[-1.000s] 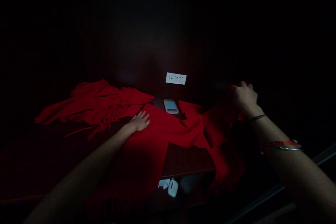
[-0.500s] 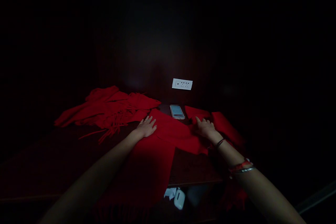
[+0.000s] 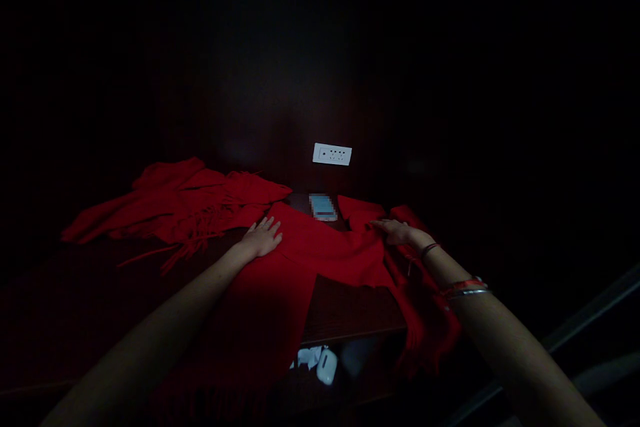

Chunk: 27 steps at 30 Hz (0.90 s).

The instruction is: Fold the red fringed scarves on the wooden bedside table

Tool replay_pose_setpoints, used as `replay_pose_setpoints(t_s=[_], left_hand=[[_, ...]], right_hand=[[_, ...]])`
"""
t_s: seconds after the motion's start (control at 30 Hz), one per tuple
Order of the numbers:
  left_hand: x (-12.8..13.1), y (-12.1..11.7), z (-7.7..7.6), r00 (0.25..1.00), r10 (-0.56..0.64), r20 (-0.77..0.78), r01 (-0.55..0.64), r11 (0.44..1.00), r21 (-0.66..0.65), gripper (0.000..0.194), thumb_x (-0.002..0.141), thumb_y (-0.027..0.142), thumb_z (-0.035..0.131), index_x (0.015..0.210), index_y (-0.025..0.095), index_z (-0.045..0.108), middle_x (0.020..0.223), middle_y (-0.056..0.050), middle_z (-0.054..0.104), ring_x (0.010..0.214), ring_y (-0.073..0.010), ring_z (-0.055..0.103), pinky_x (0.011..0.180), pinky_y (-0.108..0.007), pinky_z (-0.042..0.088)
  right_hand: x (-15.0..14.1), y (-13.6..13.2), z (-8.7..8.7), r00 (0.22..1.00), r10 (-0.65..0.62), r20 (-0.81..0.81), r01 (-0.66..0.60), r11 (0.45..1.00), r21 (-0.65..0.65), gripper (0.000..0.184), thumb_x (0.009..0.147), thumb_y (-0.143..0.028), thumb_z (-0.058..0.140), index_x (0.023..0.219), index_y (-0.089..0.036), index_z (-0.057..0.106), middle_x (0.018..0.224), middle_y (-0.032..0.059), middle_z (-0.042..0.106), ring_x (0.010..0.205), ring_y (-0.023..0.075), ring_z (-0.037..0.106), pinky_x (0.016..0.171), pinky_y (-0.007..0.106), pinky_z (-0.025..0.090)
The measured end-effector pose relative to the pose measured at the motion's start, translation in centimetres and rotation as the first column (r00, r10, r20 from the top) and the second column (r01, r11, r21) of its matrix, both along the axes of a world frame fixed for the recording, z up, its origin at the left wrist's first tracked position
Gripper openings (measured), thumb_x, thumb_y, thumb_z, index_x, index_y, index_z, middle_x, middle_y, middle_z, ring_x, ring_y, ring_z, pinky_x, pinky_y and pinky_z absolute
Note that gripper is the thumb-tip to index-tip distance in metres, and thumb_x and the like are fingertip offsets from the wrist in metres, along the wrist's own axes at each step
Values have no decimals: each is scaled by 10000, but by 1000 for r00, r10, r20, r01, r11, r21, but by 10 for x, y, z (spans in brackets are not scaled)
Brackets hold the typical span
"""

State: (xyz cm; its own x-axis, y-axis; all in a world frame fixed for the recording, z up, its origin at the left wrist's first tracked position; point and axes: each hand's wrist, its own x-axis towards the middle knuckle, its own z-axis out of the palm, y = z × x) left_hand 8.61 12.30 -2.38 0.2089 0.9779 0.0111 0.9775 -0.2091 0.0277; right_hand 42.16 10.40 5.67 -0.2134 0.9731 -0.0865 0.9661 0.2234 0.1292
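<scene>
A red fringed scarf (image 3: 310, 257) lies spread over a dark wooden table (image 3: 350, 307), one end hanging over the front edge. My left hand (image 3: 263, 238) rests flat on its left part, fingers spread. On the scarf's right part my right hand (image 3: 397, 231) lies palm down with the fingers stretched out. Bracelets circle my right wrist. A phone (image 3: 323, 207) lies on the table just beyond the scarf, between my hands.
A second red fringed scarf (image 3: 175, 203) lies crumpled at the back left. A white wall socket (image 3: 332, 154) sits on the dark wall behind. A white earbud case (image 3: 326, 367) and crumpled paper lie below the table's front edge. The room is very dark.
My right hand, raised at the right gripping scarf cloth a second ago, has come down flat on the scarf and then slid slightly right. My left hand has stayed in place.
</scene>
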Motion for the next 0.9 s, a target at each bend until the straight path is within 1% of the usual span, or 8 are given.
replay_pose_setpoints(t_s=[0.13,0.23,0.37,0.5,0.63,0.73,0.83,0.9], left_hand=[[0,-2,0,999,-19,-27,21,998,64,535,808,391,178,1272,126,220,1341,-89,127,1219,-215,75,959,-396,116],[0,-1,-1,985,-163,-59,170,973,158,494,809,310,202,1274,144,212,1346,-62,118,1221,-186,64,967,-372,95],[0,3,-3,972,-235,-19,235,971,31,484,825,321,156,1282,164,183,1339,-69,150,1214,-177,120,958,-348,141],[2,5,-4,981,-196,15,196,981,1,516,823,381,155,1286,154,166,1341,-80,122,1216,-197,97,956,-360,137],[4,2,-2,983,-183,25,183,983,-8,516,821,382,157,1285,156,169,1339,-72,121,1217,-193,89,953,-367,140],[4,0,-1,983,-181,29,181,983,-3,516,819,388,158,1283,161,174,1339,-69,120,1217,-188,89,952,-367,139],[2,0,0,982,-185,25,185,983,6,525,819,400,156,1283,154,172,1338,-74,129,1216,-182,99,956,-353,136],[1,1,-1,983,-185,19,185,983,6,525,818,405,161,1280,156,182,1338,-72,133,1216,-179,101,958,-345,134]], right_hand=[[0,1,0,994,-62,89,56,997,60,414,660,-72,403,1011,-242,543,1051,73,540,997,243,452,777,410,347],[11,1,19,985,-129,110,111,982,155,347,690,-91,393,980,-179,561,1016,124,544,977,263,456,784,430,320],[20,0,40,948,-260,186,177,911,371,322,735,-99,339,935,-134,589,1000,172,524,967,279,436,787,445,289],[-1,-2,32,924,-320,210,239,912,335,349,752,-98,312,957,-163,587,1054,156,487,985,278,399,780,455,283],[-54,-4,12,984,-113,136,46,908,417,352,784,-157,285,1052,-167,513,1179,153,368,1057,297,313,828,465,238],[-98,0,-1,997,77,-8,-71,947,314,383,807,-320,293,1160,-206,388,1205,128,354,1056,263,337,809,401,302],[-120,12,-12,996,9,-92,-1,996,93,557,741,-494,374,1201,-183,324,1187,138,396,1067,274,352,826,439,292],[-116,23,-15,994,-40,-106,36,998,-42,662,675,-544,448,1196,-151,337,1157,154,434,1048,283,387,833,447,289]])
